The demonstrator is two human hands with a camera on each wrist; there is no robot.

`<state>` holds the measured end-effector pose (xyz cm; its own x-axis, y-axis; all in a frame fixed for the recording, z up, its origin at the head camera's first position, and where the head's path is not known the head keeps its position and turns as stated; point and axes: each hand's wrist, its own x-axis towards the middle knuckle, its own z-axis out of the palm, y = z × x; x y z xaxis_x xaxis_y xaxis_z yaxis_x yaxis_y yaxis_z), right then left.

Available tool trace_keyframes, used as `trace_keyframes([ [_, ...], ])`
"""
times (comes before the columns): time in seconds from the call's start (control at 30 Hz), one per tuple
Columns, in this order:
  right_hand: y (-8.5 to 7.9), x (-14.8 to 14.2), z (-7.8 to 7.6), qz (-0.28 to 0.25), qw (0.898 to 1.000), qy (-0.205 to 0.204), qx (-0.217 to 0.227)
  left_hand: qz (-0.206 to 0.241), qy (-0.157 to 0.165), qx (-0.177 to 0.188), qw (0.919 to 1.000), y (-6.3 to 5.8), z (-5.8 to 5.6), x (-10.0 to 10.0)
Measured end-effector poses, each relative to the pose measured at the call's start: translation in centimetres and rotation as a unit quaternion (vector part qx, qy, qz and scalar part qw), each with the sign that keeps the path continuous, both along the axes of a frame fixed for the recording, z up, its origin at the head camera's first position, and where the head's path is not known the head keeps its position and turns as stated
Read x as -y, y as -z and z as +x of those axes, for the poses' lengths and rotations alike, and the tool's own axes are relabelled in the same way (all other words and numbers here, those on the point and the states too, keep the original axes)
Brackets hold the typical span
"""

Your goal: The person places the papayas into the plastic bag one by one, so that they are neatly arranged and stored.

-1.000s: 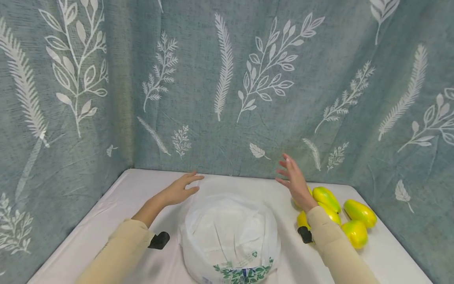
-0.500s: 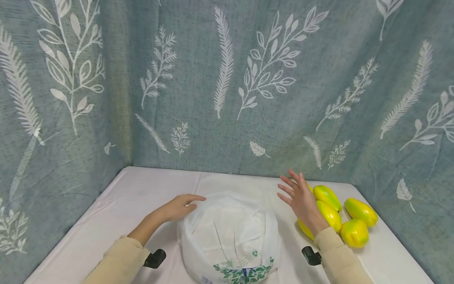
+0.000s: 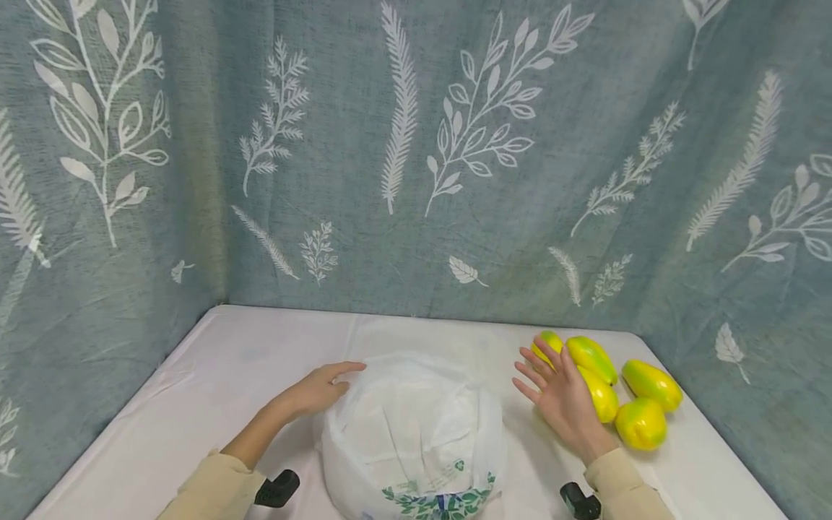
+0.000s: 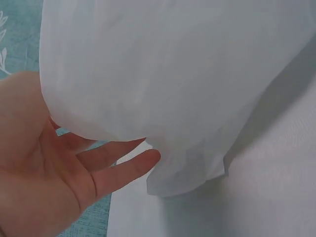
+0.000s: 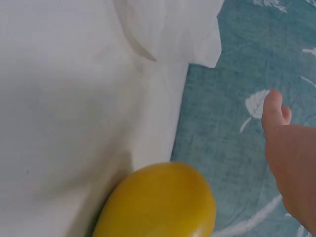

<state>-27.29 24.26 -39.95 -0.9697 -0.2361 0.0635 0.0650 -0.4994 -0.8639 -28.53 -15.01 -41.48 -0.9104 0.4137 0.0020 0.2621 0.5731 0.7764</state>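
A white plastic bag (image 3: 422, 433) with a green leaf print stands on the table, its mouth spread open. My left hand (image 3: 321, 388) is at the bag's upper left rim. In the left wrist view, the extended fingers (image 4: 121, 175) lie right along the bag's side, and the bag hides part of the hand. To the right of the bag, my right hand (image 3: 562, 397) is raised with spread fingers and holds nothing. Behind and beside it lie several glossy yellow-green fruits (image 3: 642, 424), shaped like mangoes or papayas. One yellow fruit (image 5: 160, 202) shows large in the right wrist view.
A white cloth covers the table (image 3: 273, 339). Green-grey curtains (image 3: 364, 144) with white leaf prints hang along its back and sides. Black wrist devices (image 3: 278, 489) hang below both sleeves.
My left hand has come down from above the table to the bag's left rim. My right hand has lowered beside the fruits, fingers still spread. The view has shifted slightly.
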Motion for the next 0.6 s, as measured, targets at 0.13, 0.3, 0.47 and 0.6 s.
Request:
trace_keyframes([
  [0.13,0.6,-0.8,0.2,-0.01,1.0,-0.006,-0.005,0.01,-0.01,-0.001,0.9999,0.1,0.2,0.3],
  [0.3,1.6,-2.7,0.7,-0.03,0.998,-0.042,-0.022,0.035,-0.023,0.022,0.9989,0.6,0.4,0.4],
  [0.47,1.5,-5.4,1.2,-0.1,0.992,-0.075,-0.015,0.047,-0.028,0.027,0.9981,0.7,-0.3,-0.3],
  [0.6,0.8,-7.1,1.5,-0.14,0.986,-0.084,-0.012,0.045,-0.042,0.027,0.9977,0.4,-0.7,-0.8],
])
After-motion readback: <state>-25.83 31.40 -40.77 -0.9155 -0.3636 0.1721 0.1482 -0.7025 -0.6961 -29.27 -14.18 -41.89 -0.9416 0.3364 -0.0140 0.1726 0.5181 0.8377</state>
